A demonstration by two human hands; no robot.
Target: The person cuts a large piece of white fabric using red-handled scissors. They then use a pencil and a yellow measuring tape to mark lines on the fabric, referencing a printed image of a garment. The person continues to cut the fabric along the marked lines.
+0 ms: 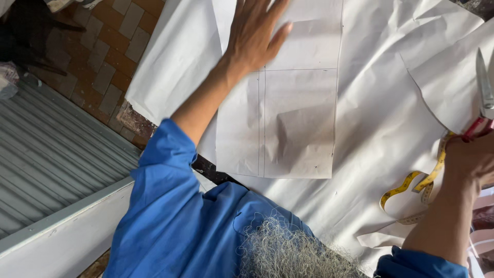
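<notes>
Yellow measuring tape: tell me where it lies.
In the head view the yellow measuring tape lies looped on the white paper at the right, just beneath the right hand holding red-handled scissors.

White paper pattern (288, 118), yellow tape measure (411, 183), red-handled scissors (483, 103), blue sleeves (170, 206).

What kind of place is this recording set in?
Probably a small tailoring or pattern-cutting workspace. The left hand presses flat a paper pattern piece ruled with pencil lines, the right hand holds scissors, and a yellow measuring tape lies on the white sheets. A tiled floor shows beside the table.
</notes>
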